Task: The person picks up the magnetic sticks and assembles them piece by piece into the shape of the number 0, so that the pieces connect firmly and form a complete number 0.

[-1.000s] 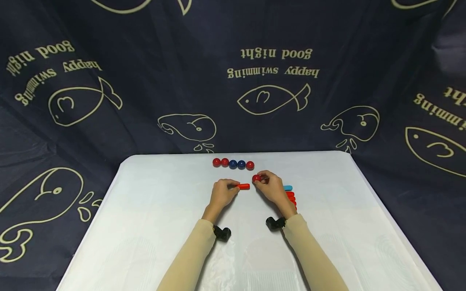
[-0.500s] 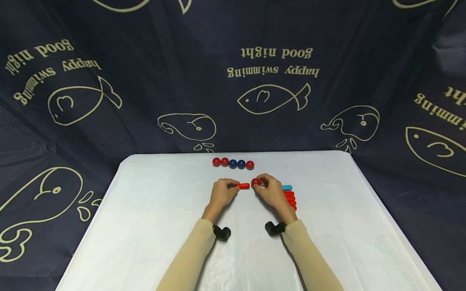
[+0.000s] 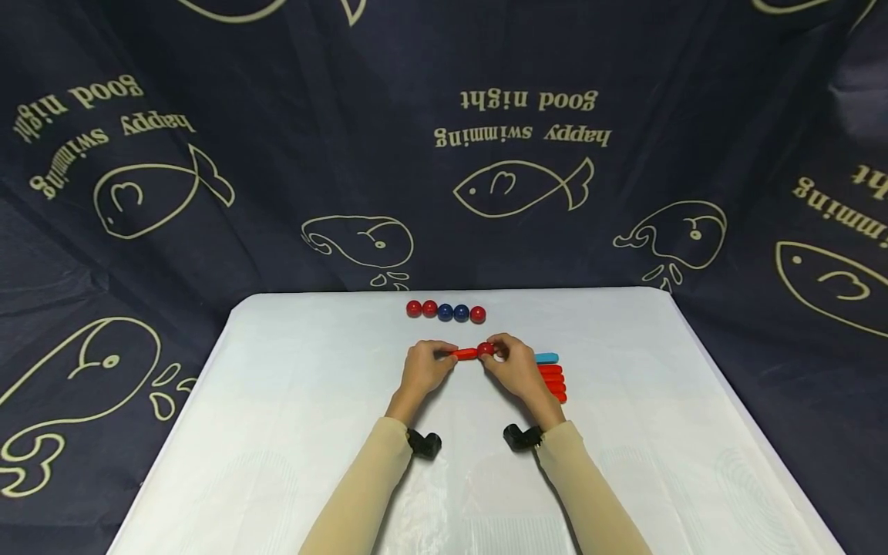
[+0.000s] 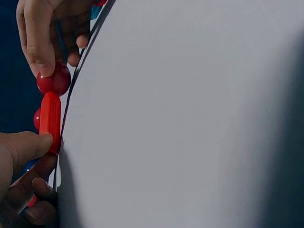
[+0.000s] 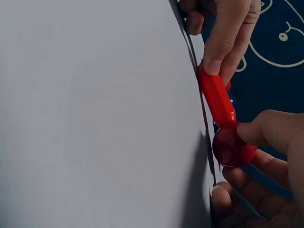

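"good night" and "happy swimming", printed upside down on the dark backdrop cloth (image 3: 444, 154)

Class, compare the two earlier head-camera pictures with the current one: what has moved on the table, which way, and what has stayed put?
The right hand, pinching the red ball, carried it left and toward the person until it met the end of the red stick. The left hand kept holding that stick in place. The row of five balls and the pile of sticks beside the right hand did not move.
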`<state>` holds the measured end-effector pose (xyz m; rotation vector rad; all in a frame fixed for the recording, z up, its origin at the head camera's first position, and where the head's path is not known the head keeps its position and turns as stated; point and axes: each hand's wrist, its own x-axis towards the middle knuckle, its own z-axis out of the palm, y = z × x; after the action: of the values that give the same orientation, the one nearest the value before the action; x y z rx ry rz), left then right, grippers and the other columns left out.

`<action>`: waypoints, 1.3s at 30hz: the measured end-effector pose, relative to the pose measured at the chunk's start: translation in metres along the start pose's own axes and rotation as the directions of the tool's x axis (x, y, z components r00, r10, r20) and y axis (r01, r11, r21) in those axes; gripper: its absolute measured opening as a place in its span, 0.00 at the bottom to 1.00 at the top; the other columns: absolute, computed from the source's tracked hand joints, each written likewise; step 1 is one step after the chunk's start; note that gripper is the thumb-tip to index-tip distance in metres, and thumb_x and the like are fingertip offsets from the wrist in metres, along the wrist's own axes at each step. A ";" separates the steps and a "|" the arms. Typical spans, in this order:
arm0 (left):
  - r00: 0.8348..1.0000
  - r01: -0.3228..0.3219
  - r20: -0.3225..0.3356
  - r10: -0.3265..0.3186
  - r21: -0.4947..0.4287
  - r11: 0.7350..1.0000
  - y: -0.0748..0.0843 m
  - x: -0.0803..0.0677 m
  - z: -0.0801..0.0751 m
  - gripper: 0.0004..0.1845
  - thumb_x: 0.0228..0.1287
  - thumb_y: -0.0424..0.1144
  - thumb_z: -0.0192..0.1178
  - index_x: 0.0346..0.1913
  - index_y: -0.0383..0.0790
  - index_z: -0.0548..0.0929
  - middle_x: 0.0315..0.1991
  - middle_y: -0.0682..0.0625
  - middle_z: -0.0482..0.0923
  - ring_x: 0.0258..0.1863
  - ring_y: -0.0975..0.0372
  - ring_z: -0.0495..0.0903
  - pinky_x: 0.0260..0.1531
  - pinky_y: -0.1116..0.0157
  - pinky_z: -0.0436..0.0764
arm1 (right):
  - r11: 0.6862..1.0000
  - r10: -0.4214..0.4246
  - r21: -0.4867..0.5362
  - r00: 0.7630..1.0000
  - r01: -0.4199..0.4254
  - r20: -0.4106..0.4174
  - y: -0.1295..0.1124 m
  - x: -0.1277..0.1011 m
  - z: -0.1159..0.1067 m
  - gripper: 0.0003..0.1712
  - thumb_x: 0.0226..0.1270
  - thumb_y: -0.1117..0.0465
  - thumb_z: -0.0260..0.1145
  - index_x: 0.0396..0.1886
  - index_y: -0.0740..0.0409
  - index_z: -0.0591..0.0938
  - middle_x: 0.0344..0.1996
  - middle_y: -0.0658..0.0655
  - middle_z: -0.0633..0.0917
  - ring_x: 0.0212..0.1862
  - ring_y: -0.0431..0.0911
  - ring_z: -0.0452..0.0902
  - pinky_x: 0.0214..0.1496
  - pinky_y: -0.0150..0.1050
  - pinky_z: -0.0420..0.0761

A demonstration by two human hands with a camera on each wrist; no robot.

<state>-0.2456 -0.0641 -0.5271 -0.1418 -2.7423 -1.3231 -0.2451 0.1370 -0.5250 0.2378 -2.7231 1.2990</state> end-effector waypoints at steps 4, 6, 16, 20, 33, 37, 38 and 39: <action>1.000 -0.010 -0.003 0.009 -0.002 1.000 -0.001 0.000 0.000 0.08 0.64 0.36 0.71 0.44 0.42 0.93 0.45 0.46 0.91 0.56 0.51 0.85 0.61 0.49 0.79 | 1.000 -0.014 0.001 1.000 0.014 -0.005 0.000 0.000 0.000 0.19 0.63 0.62 0.74 0.52 0.62 0.85 0.42 0.62 0.86 0.43 0.53 0.79 0.47 0.44 0.79; 1.000 -0.015 -0.005 0.015 -0.006 1.000 -0.002 0.000 0.000 0.08 0.63 0.36 0.72 0.44 0.42 0.93 0.45 0.46 0.91 0.56 0.51 0.85 0.61 0.49 0.79 | 1.000 -0.026 -0.003 1.000 0.026 -0.003 -0.001 -0.001 0.000 0.18 0.63 0.63 0.74 0.52 0.62 0.85 0.41 0.62 0.84 0.42 0.52 0.78 0.46 0.43 0.78; 0.998 -0.057 0.017 0.059 -0.089 0.994 -0.008 0.002 -0.004 0.10 0.63 0.35 0.71 0.47 0.39 0.91 0.40 0.47 0.90 0.49 0.54 0.85 0.58 0.53 0.80 | 1.000 -0.018 0.021 1.000 0.017 0.012 0.002 -0.002 -0.001 0.16 0.63 0.64 0.75 0.50 0.61 0.85 0.40 0.62 0.84 0.41 0.51 0.77 0.45 0.41 0.77; 0.999 -0.043 0.026 0.048 -0.180 0.983 -0.017 0.006 -0.012 0.15 0.64 0.35 0.70 0.52 0.38 0.89 0.39 0.47 0.89 0.35 0.61 0.81 0.41 0.63 0.81 | 1.000 -0.017 0.020 1.000 0.016 0.013 0.001 -0.002 -0.001 0.16 0.63 0.64 0.75 0.51 0.61 0.85 0.40 0.62 0.85 0.40 0.50 0.77 0.43 0.39 0.76; 0.993 0.065 -0.076 -0.095 -0.332 0.941 -0.033 0.032 -0.050 0.20 0.67 0.35 0.67 0.60 0.36 0.84 0.45 0.42 0.85 0.29 0.59 0.86 0.23 0.70 0.80 | 0.999 -0.019 0.034 1.000 0.018 0.018 -0.001 0.000 0.004 0.16 0.64 0.63 0.75 0.51 0.61 0.85 0.38 0.60 0.85 0.40 0.49 0.77 0.42 0.38 0.76; 0.985 0.065 -0.135 -0.112 -0.312 0.948 -0.037 0.045 -0.054 0.21 0.66 0.35 0.67 0.61 0.37 0.83 0.48 0.41 0.85 0.28 0.59 0.86 0.22 0.71 0.80 | 0.999 -0.027 0.046 1.000 0.027 0.014 0.000 0.002 0.003 0.17 0.64 0.63 0.75 0.51 0.62 0.85 0.38 0.60 0.86 0.40 0.49 0.78 0.42 0.37 0.77; 0.983 0.068 -0.140 -0.115 -0.305 0.950 -0.038 0.048 -0.054 0.21 0.66 0.35 0.67 0.62 0.37 0.82 0.49 0.40 0.85 0.28 0.59 0.86 0.22 0.71 0.80 | 0.999 -0.024 0.047 1.000 0.023 0.012 0.001 0.002 0.003 0.17 0.64 0.63 0.75 0.51 0.62 0.85 0.38 0.60 0.87 0.40 0.48 0.78 0.42 0.37 0.77; 0.983 0.070 -0.143 -0.117 -0.299 0.952 -0.040 0.051 -0.054 0.22 0.66 0.35 0.67 0.63 0.37 0.81 0.50 0.40 0.85 0.28 0.60 0.86 0.22 0.71 0.81 | 0.999 -0.022 0.047 1.000 0.021 0.011 0.001 0.002 0.002 0.17 0.64 0.63 0.75 0.51 0.62 0.85 0.38 0.60 0.87 0.39 0.48 0.78 0.42 0.37 0.77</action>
<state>-0.2990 -0.1289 -0.5186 0.0730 -2.4360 -1.6822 -0.2472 0.1359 -0.5272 0.2788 -2.6936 1.3611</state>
